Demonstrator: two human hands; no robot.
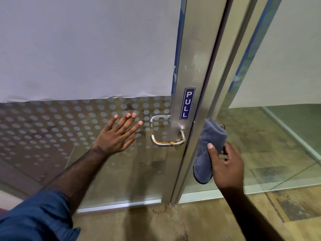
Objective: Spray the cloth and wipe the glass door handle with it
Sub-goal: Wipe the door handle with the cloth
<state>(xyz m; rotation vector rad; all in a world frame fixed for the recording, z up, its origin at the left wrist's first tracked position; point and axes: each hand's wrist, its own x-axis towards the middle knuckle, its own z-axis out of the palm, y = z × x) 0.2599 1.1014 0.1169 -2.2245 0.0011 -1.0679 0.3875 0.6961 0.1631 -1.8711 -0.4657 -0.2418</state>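
A steel lever handle point(167, 142) juts from the aluminium stile of a glass door point(121, 171); an orange-brown streak runs along its lower bar. My left hand point(115, 136) lies flat against the glass just left of the handle, fingers spread, holding nothing. A folded grey-blue cloth point(208, 150) hangs upright to the right of the stile, with my right hand point(225, 164) pinching it, thumb on its front. The cloth is apart from the handle. No spray bottle is in view.
A blue PULL sticker point(187, 103) sits on the stile above the handle. White paper point(86, 49) covers the upper glass; frosted dots band the pane below. A fixed glass panel point(278, 136) stands at right. Worn brownish floor point(191, 223) lies beneath.
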